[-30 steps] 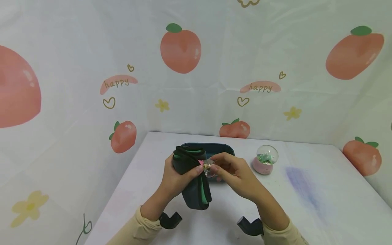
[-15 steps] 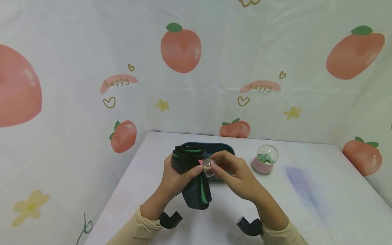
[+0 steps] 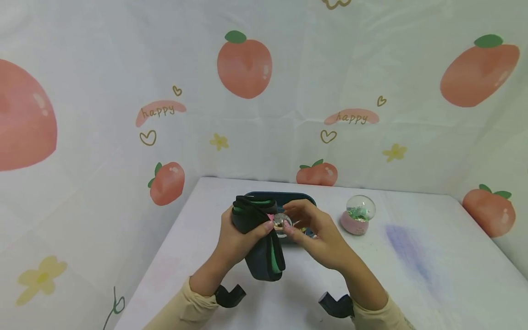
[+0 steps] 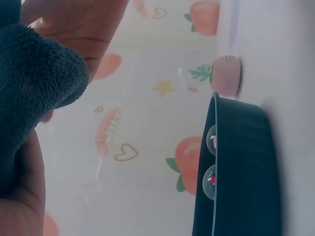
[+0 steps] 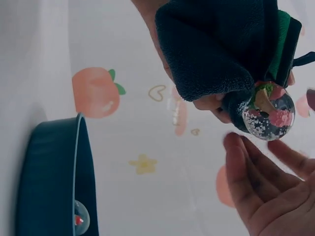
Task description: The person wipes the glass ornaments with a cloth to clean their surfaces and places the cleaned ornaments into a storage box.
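- Backdrop (image 3: 264, 114): white, printed with red fruit and hearts.
- Table (image 3: 412, 256): white, bluish smear at right.
- Tub (image 4: 248, 167): dark blue, far centre, clear balls (image 4: 209, 182) inside.
- Cloth (image 3: 260, 259): dark, green-edged, folded, gripped by left hand (image 3: 237, 233).
- Right hand (image 3: 319, 236): fingers loosely spread beside held globe (image 5: 269, 115); contact unclear.
- Snow globe (image 3: 358, 215): pink base, far right.
- Held globe: small, clear, protruding right from cloth.
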Action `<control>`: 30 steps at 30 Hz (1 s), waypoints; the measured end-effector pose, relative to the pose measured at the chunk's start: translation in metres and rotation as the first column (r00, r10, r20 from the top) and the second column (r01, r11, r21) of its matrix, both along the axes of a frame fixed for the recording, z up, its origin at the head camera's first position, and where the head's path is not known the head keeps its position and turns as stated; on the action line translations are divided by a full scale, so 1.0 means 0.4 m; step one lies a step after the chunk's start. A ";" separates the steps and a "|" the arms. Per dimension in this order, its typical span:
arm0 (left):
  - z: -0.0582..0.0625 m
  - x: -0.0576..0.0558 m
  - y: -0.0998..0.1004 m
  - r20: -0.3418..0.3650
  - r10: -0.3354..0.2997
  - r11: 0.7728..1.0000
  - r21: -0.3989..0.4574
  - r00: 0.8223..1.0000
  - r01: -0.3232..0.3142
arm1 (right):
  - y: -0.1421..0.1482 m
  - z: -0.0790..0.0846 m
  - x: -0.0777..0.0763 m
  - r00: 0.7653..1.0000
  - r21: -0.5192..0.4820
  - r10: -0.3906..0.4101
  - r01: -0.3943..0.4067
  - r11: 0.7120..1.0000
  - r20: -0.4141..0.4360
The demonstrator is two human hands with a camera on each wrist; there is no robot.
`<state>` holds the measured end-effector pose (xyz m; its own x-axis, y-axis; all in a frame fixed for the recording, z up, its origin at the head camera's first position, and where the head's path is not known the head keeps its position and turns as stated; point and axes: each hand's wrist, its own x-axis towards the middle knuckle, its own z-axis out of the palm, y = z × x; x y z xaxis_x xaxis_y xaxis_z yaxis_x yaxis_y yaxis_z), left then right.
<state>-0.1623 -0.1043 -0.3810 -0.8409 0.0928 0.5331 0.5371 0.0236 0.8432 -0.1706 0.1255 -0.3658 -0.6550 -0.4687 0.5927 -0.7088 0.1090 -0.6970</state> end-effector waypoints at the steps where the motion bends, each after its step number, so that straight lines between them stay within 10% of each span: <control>1: 0.000 0.000 0.001 0.004 0.001 1.000 -0.002 1.000 -0.001 | 0.000 0.000 0.001 1.000 0.012 -0.011 0.011 1.000 0.019; 30: -0.005 -0.005 0.000 -0.028 0.028 0.999 -0.024 0.999 -0.028 | -0.001 -0.005 0.000 0.999 -0.019 0.031 -0.032 0.999 -0.033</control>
<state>-0.1642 -0.1045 -0.3832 -0.8282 0.0824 0.5543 0.5593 0.0589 0.8269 -0.1707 0.1250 -0.3677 -0.6205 -0.4772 0.6224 -0.7337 0.0730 -0.6755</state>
